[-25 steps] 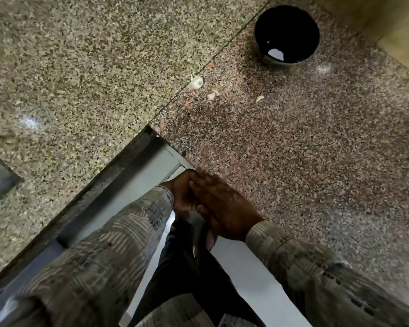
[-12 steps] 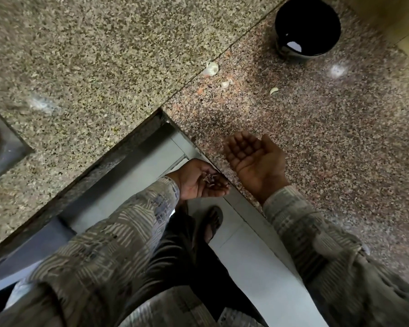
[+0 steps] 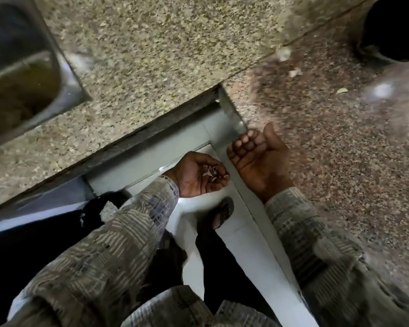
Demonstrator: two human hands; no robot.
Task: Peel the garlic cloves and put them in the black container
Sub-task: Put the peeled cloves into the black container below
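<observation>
Left hand (image 3: 198,178) cups garlic skins (image 3: 211,172), fingers curled round them; right hand (image 3: 260,161) lies palm-up, fingers loosely curled. Three garlic bits (image 3: 294,72) near one black container (image 3: 392,29), far right.

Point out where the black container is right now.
In the head view, the black container sits at the top right corner, partly cut by the frame edge, on the reddish granite counter, just beyond the scattered garlic bits.
</observation>
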